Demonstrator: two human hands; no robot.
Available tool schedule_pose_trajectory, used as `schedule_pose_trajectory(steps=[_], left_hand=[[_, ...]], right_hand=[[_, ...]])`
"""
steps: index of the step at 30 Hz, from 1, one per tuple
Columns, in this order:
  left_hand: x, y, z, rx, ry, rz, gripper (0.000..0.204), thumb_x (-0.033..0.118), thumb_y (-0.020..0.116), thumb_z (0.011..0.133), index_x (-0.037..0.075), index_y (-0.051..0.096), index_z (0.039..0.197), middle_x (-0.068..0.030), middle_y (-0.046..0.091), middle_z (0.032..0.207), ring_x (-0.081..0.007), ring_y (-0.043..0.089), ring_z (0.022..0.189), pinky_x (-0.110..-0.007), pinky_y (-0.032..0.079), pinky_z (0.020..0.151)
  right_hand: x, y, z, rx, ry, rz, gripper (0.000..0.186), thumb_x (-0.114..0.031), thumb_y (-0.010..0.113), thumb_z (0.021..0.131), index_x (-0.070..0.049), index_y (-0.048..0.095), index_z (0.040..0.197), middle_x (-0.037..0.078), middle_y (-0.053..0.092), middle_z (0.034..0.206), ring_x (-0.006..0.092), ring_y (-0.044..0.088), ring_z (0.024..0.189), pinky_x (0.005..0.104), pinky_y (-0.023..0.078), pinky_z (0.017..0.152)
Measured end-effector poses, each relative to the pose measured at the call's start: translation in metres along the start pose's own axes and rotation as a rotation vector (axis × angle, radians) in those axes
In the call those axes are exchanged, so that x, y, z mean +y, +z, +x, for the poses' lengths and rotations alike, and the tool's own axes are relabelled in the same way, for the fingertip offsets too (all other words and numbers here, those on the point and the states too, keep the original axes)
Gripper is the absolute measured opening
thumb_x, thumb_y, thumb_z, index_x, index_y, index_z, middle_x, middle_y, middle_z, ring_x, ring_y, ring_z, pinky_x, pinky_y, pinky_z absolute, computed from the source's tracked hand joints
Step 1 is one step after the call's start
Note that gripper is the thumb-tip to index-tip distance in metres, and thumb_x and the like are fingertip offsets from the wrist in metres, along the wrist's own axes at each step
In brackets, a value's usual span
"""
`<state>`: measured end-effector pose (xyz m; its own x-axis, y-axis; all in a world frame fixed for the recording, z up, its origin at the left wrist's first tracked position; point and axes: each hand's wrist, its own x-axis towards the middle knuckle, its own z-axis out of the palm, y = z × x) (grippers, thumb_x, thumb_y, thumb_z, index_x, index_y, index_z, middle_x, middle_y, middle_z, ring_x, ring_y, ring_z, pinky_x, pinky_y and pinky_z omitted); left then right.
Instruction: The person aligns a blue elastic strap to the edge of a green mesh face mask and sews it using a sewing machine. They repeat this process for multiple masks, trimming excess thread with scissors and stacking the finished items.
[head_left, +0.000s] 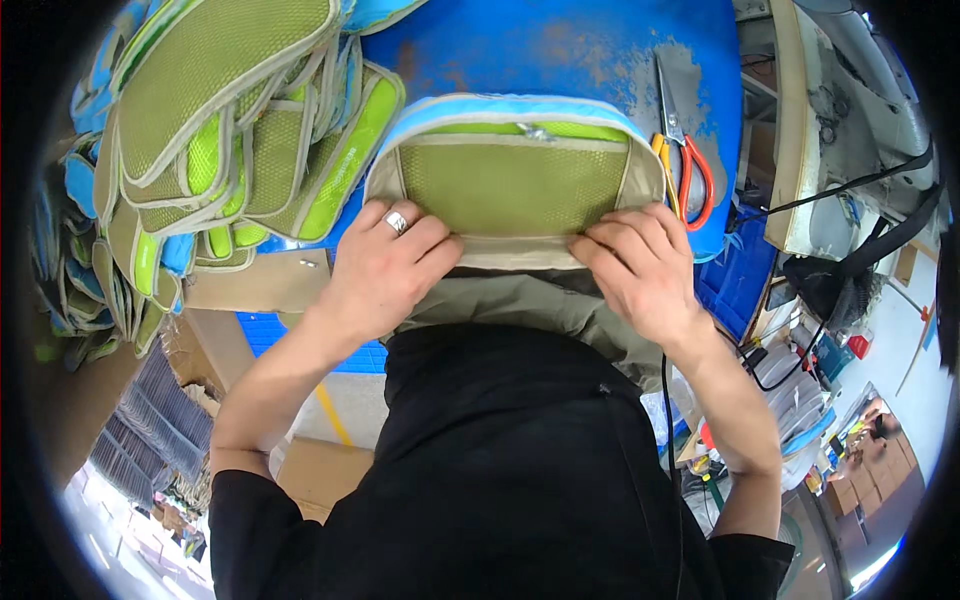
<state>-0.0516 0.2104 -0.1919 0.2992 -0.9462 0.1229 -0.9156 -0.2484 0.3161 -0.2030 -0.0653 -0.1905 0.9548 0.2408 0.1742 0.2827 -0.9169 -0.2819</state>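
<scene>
In front of me on the blue worktable lies a zippered fabric pouch panel, olive mesh with beige binding, a bright green strip and a blue curved top edge. A metal zipper pull shows near that top. My left hand, wearing a ring, grips the panel's near left corner with curled fingers. At the near right corner my right hand pinches the beige edge, fingers bent over it. Just beyond that hand lie orange-handled scissors, blades pointing away, beside a yellow-handled tool.
A tall heap of similar green, beige and blue pieces covers the left of the blue table. A brown cardboard piece lies below it. To the right stands a machine with black cables. Cardboard boxes stand farther off.
</scene>
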Motion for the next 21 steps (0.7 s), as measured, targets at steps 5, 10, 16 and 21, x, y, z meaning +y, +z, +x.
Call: schedule_pose_trajectory(steps=[5, 10, 16, 21], left_hand=[[0.005, -0.004, 0.011, -0.017, 0.035, -0.044, 0.021, 0.014, 0.067, 0.072, 0.012, 0.069, 0.093, -0.0008, 0.060, 0.089, -0.0197, 0.059, 0.084, -0.035, 0.045, 0.075], [-0.001, -0.031, 0.076, 0.163, 0.092, -0.020, 0.010, 0.015, 0.063, 0.075, 0.012, 0.063, 0.085, -0.0027, 0.056, 0.085, -0.0208, 0.059, 0.083, -0.035, 0.045, 0.072], [-0.027, -0.077, 0.202, 0.551, -0.102, 0.168, 0.050, 0.015, 0.077, 0.079, 0.006, 0.062, 0.125, -0.0132, 0.061, 0.118, -0.0323, 0.057, 0.114, -0.046, 0.045, 0.100], [0.008, -0.089, 0.186, 0.509, 0.034, 0.017, 0.054, 0.021, 0.080, 0.077, 0.008, 0.063, 0.127, -0.0143, 0.058, 0.134, -0.0322, 0.055, 0.128, -0.051, 0.041, 0.110]], right_hand=[[-0.007, -0.019, -0.030, 0.140, 0.090, -0.003, 0.035, -0.012, 0.075, 0.073, -0.018, 0.075, 0.107, 0.002, 0.068, 0.116, 0.0226, 0.062, 0.113, 0.0451, 0.039, 0.105], [0.001, -0.040, -0.042, 0.335, 0.238, 0.004, 0.037, -0.005, 0.077, 0.070, -0.015, 0.075, 0.106, 0.005, 0.067, 0.115, 0.0277, 0.063, 0.111, 0.0477, 0.039, 0.104], [-0.013, -0.049, -0.047, 0.375, 0.353, 0.198, 0.036, 0.001, 0.078, 0.074, -0.008, 0.072, 0.108, 0.010, 0.066, 0.112, 0.0314, 0.064, 0.101, 0.0424, 0.049, 0.086], [-0.027, -0.035, -0.072, -0.067, 0.357, 0.423, 0.032, -0.014, 0.079, 0.080, -0.006, 0.071, 0.110, 0.013, 0.068, 0.106, 0.0340, 0.066, 0.096, 0.0438, 0.051, 0.084]])
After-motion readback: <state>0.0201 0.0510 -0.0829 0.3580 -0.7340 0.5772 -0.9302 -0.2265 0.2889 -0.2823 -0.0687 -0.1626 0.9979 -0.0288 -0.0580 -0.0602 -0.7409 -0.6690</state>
